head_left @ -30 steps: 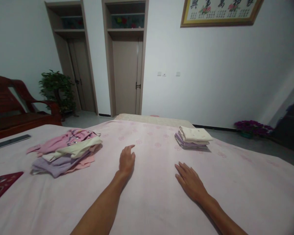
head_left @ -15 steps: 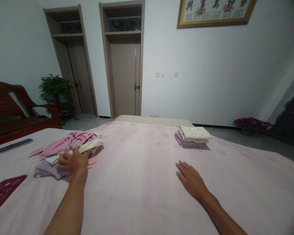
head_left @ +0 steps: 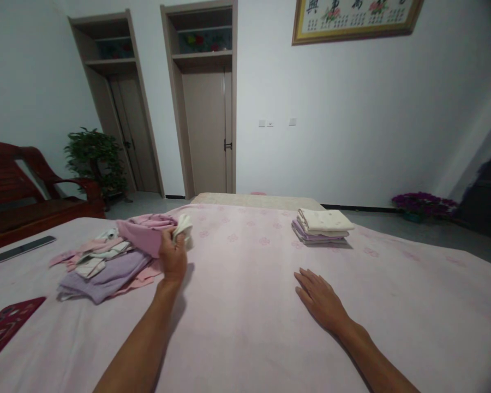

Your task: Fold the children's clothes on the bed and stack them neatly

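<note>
My left hand (head_left: 172, 256) is closed on a pink garment (head_left: 145, 234) with a cream edge, lifted off the right side of a loose pile of pink, lilac and cream clothes (head_left: 102, 265) on the pink bedspread (head_left: 249, 327). Flat on the bedspread at centre right rests my right hand (head_left: 319, 299), fingers stretched out and holding nothing. A neat stack of folded clothes (head_left: 322, 226), cream on top of lilac, sits beyond my right hand near the far edge of the bed.
A dark slim remote (head_left: 19, 249) and a dark red patterned item (head_left: 8, 325) lie at the bed's left. A red wooden armchair (head_left: 28, 188) and a potted plant (head_left: 93, 158) stand left, two doors behind, purple flowers (head_left: 423, 205) on the floor right.
My left hand went from the middle of the bed to the pile, gripped a garment and has pulled it up and to the right. My right hand has stayed put.
</note>
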A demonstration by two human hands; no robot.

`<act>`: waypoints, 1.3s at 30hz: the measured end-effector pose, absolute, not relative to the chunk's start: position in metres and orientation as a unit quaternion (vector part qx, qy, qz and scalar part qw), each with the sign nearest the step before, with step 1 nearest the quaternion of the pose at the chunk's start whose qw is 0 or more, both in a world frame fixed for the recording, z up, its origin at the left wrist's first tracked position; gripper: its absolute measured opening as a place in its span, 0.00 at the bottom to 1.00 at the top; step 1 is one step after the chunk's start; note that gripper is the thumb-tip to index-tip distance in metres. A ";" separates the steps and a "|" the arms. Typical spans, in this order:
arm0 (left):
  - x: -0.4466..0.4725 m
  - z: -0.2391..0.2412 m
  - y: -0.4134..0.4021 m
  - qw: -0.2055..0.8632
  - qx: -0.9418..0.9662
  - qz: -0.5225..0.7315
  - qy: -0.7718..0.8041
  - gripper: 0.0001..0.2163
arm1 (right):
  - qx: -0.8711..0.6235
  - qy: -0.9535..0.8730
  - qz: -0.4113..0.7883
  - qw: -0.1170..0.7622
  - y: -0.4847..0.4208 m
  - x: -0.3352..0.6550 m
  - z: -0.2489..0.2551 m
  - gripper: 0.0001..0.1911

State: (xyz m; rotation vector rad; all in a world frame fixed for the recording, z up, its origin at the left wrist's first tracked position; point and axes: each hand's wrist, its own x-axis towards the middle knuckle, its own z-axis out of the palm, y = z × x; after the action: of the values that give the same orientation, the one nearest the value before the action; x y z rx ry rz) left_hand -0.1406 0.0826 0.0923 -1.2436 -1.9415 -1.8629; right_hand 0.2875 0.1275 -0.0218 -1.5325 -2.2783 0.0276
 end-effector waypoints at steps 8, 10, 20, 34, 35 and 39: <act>-0.019 0.077 0.062 -0.205 -0.759 -0.445 -0.430 0.18 | -0.540 -0.768 0.119 0.323 0.126 0.298 -0.013 0.26; -0.027 0.069 0.066 -0.163 -0.741 -0.439 -0.481 0.20 | -0.531 -0.762 0.140 0.345 0.124 0.298 -0.009 0.25; -0.087 0.007 0.095 0.054 -0.613 -0.233 -0.753 0.20 | -0.501 -0.804 0.075 0.311 0.118 0.294 -0.008 0.24; -0.049 0.023 0.079 0.037 -0.669 -0.287 -0.685 0.16 | -0.448 -0.651 0.287 0.542 0.113 0.285 0.005 0.15; -0.042 0.025 0.077 0.018 -0.676 -0.333 -0.657 0.16 | -0.438 -0.616 0.330 0.566 0.111 0.281 0.009 0.16; -0.005 0.030 0.066 -0.179 -0.684 -0.462 -0.535 0.17 | -0.363 -0.543 0.486 0.580 0.089 0.257 0.027 0.15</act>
State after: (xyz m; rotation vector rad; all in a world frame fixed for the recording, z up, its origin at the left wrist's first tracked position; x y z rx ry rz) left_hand -0.0046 0.0663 0.0305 -2.4337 -1.9062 -1.6462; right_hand 0.2570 0.0894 0.0268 -0.8489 -1.2693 1.1368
